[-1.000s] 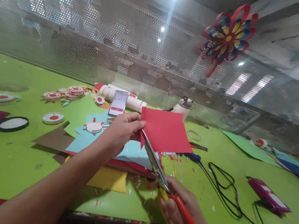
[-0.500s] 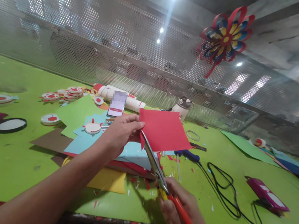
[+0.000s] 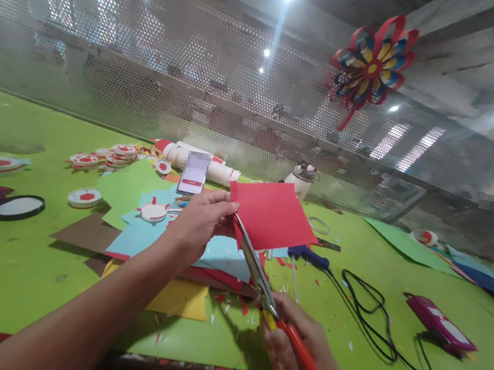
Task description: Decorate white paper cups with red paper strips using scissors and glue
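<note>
Left hand: fingers [image 3: 229, 209] of the left hand [image 3: 202, 222] pinch the upper left edge of the red paper.
Red paper [image 3: 273, 215]: held up above the table [image 3: 18, 291], in front of the bottle [image 3: 301, 182] and covering its lower part.
Right hand: fingers of the right hand [image 3: 292, 333] wrap around the red and yellow handles of the scissors.
Scissors [image 3: 256, 268]: blades against the left side of the red paper, tip just beside the left fingertips.
Under the hands: blue paper [image 3: 136, 239], brown paper [image 3: 80, 232] and yellow paper [image 3: 182, 298] in an untidy pile, partly hidden by the left forearm; paper scraps [image 3: 244, 307] lie near the scissors.
Left side: green paper [image 3: 125, 186], red-and-white discs [image 3: 123, 151], and a black-rimmed round thing [image 3: 18, 207].
Right side: a blue-handled tool [image 3: 313, 258] lies near the red paper; its black cord [image 3: 360, 315] loops toward a purple box [image 3: 440, 324].
Behind: white rolls [image 3: 223, 172] and a mesh screen [image 3: 152, 72]; a paper flower [image 3: 371, 68] hangs above.
Writing: the phone [image 3: 195, 169] has a blurred upper part and a red bar, its lettering too small to read.
</note>
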Available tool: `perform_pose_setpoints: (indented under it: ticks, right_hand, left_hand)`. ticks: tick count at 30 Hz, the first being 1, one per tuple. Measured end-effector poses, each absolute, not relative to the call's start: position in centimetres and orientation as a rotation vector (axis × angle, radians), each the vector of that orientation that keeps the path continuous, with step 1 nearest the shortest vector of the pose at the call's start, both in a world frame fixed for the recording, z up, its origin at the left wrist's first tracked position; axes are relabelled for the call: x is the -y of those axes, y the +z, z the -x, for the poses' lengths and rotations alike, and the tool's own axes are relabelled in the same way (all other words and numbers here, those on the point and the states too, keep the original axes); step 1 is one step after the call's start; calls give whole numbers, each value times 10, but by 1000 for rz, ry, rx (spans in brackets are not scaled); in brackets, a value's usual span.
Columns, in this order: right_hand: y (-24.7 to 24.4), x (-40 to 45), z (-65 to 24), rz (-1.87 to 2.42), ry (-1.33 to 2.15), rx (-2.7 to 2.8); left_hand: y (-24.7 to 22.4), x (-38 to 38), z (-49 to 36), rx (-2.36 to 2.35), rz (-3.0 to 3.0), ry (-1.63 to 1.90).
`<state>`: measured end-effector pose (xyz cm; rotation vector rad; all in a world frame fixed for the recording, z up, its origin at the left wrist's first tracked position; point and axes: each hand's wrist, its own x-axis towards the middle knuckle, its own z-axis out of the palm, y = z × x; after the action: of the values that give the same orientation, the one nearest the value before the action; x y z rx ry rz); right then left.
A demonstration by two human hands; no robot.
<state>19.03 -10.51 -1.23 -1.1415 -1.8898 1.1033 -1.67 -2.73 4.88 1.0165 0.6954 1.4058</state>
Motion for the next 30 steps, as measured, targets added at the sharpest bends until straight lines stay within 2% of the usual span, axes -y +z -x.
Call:
perform_pose_setpoints:
  ticks: [13,30]
  right_hand:
    - [-12,108,-183,1159,937,1879]
    - [-9,107,-180,1176,1022,1833]
  left_hand:
    - [49,25,16,-729,-976,1456]
    - [49,29,12,-734,-969,1491]
